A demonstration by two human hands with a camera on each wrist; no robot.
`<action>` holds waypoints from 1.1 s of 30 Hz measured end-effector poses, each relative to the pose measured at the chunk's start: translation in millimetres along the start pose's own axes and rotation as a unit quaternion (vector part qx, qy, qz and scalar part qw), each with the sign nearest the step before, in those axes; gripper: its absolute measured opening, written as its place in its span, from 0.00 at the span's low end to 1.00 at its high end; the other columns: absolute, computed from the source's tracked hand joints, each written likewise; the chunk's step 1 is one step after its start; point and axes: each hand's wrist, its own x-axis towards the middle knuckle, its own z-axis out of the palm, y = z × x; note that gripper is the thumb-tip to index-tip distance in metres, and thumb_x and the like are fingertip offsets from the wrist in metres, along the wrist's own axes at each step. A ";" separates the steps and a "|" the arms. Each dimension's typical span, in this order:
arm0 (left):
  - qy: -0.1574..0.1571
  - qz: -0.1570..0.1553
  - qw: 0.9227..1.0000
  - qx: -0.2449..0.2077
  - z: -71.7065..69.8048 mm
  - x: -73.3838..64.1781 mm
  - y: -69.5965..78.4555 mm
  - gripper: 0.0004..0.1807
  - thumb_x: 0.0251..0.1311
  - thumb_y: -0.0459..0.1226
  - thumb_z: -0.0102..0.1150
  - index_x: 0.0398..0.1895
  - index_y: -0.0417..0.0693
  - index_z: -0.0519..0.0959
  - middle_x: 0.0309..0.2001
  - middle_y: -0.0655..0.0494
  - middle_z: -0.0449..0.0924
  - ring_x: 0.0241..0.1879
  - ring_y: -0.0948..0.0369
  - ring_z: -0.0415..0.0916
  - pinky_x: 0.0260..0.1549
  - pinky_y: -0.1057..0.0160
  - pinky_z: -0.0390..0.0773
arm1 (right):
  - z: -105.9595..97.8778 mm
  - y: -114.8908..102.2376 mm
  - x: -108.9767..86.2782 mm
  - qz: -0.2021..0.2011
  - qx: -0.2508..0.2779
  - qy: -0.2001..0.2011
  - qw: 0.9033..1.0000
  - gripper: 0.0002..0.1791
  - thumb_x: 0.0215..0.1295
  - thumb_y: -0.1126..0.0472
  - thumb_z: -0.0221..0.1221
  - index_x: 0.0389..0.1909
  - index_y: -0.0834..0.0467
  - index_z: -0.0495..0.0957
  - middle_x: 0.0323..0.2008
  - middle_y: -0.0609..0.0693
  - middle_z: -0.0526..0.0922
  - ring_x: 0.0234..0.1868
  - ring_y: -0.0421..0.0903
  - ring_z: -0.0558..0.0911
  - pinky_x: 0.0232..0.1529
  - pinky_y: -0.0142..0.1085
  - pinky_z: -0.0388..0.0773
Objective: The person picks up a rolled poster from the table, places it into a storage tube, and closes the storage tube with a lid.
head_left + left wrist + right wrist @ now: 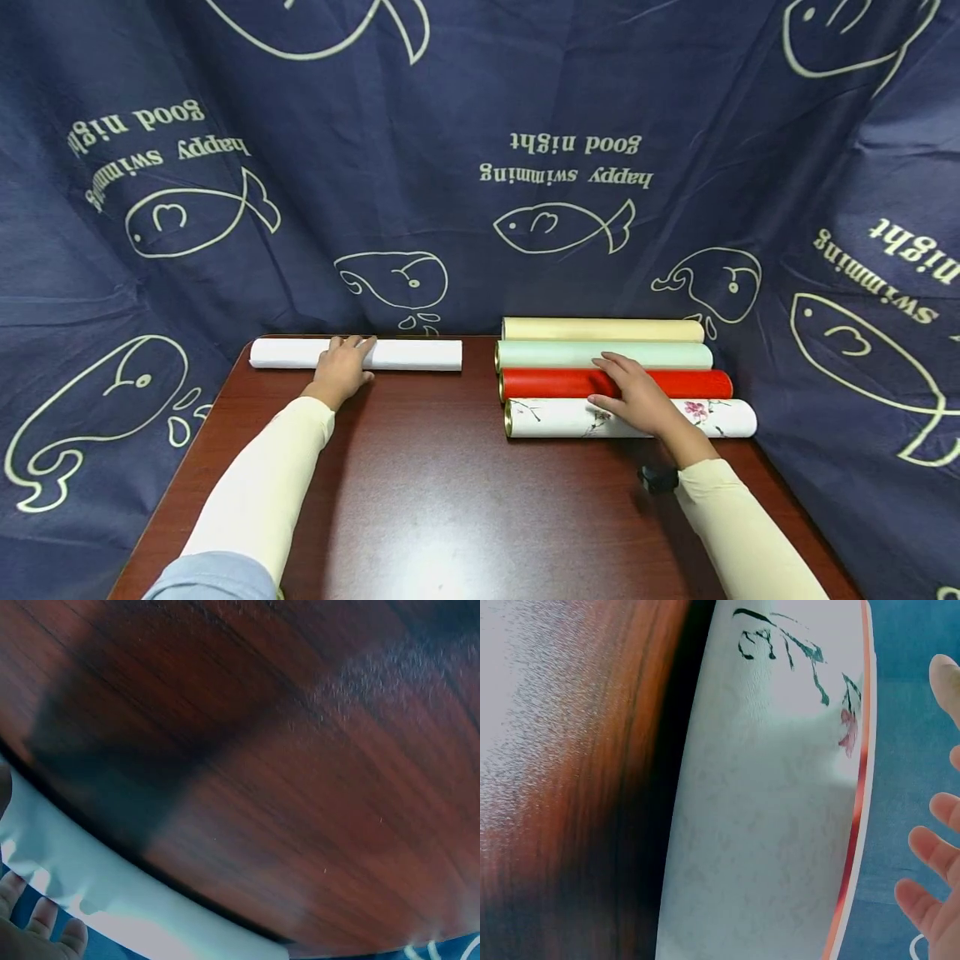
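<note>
A white roll lies along the table's far left edge. My left hand grips it near the middle, its fingers over the far side and the thumb at the near side; the left wrist view also catches these fingers and the white roll. Over the far right, my right hand hovers with spread fingers above the red tube and the white tube with pink flowers. In the right wrist view, its fingers stand apart from the flowered tube.
Behind the red tube lie a pale green tube and a cream tube, parallel and close together. Dark blue cloth with fish drawings hangs around the brown table. A small black object is at my right wrist.
</note>
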 end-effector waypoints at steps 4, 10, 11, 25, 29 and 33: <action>0.013 0.013 1.000 0.005 3.9 1.9 1.8 0.33 0.55 0.39 0.73 0.65 0.44 0.74 0.57 0.39 0.72 0.57 0.38 0.64 0.48 0.37 0.72 | 0.3 4.8 4.5 -0.001 0.013 -0.010 1.000 0.35 0.62 0.52 0.68 0.65 0.66 0.71 0.65 0.67 0.68 0.66 0.67 0.65 0.64 0.62 0.61; 0.038 0.023 0.999 -0.016 9.6 4.2 2.7 0.25 0.57 0.37 0.70 0.58 0.39 0.77 0.54 0.38 0.74 0.60 0.38 0.66 0.57 0.39 0.69 | 0.5 8.5 13.5 0.021 0.052 -0.017 0.998 0.33 0.64 0.54 0.67 0.65 0.67 0.70 0.67 0.68 0.65 0.68 0.67 0.63 0.65 0.63 0.59; 0.041 0.023 0.999 -0.020 10.5 3.7 2.8 0.25 0.58 0.36 0.70 0.58 0.38 0.77 0.55 0.37 0.75 0.62 0.38 0.66 0.60 0.39 0.67 | 0.1 8.8 15.1 0.027 0.056 -0.021 0.998 0.34 0.64 0.53 0.66 0.65 0.66 0.70 0.67 0.68 0.65 0.68 0.67 0.62 0.65 0.63 0.59; 0.060 0.090 0.994 -0.029 6.2 -21.6 -25.0 0.19 0.59 0.35 0.69 0.50 0.40 0.75 0.49 0.41 0.79 0.49 0.41 0.76 0.53 0.37 0.70 | -2.8 16.1 42.8 0.026 0.067 -0.037 0.997 0.31 0.66 0.55 0.65 0.64 0.69 0.70 0.66 0.71 0.65 0.67 0.69 0.63 0.66 0.63 0.58; 0.072 0.115 0.990 -0.034 6.5 -33.7 -31.5 0.19 0.57 0.35 0.70 0.49 0.40 0.76 0.45 0.42 0.79 0.44 0.43 0.77 0.47 0.43 0.75 | -1.0 17.6 49.4 0.027 0.074 -0.028 0.997 0.30 0.66 0.56 0.65 0.63 0.69 0.71 0.65 0.71 0.67 0.66 0.68 0.65 0.65 0.62 0.60; 0.065 0.119 0.990 -0.035 8.1 -43.8 -32.9 0.20 0.59 0.36 0.69 0.53 0.40 0.77 0.47 0.43 0.79 0.45 0.43 0.78 0.48 0.42 0.75 | 0.4 17.1 60.3 0.025 0.065 -0.024 0.997 0.29 0.65 0.56 0.65 0.61 0.69 0.72 0.63 0.70 0.69 0.65 0.68 0.66 0.65 0.61 0.61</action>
